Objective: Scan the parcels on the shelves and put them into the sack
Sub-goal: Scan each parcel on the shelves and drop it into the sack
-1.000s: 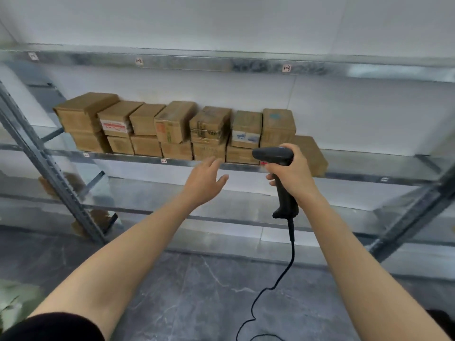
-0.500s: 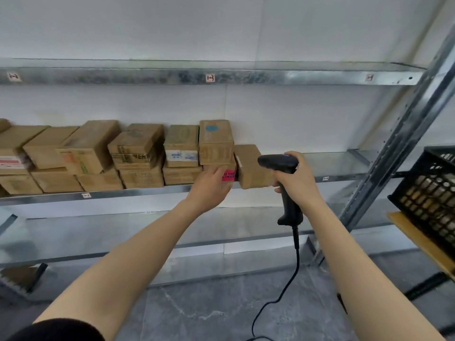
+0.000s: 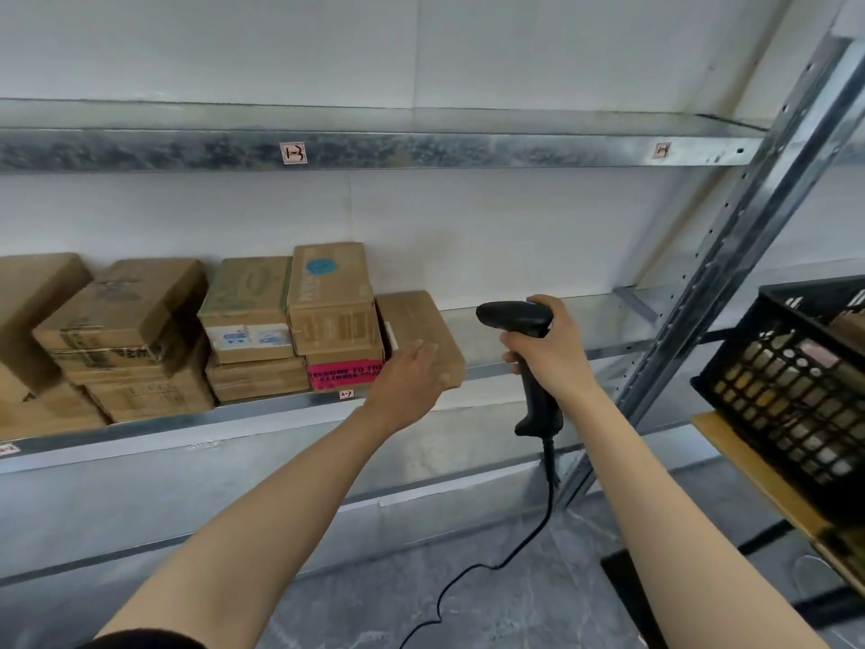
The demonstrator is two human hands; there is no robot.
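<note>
Two hands: left fingers straight on end parcel, right fingers clamped round scanner; crate holds indistinct items.

Hidden behind the left hand — front face of the end parcel, tail of the pink label. Buried in the right hand: grip of the scanner. Cut by the edges — black crate at right, leftmost parcel at left.

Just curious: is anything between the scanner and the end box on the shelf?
No; the head view shows only bare shelf between the scanner and the end box.
</note>
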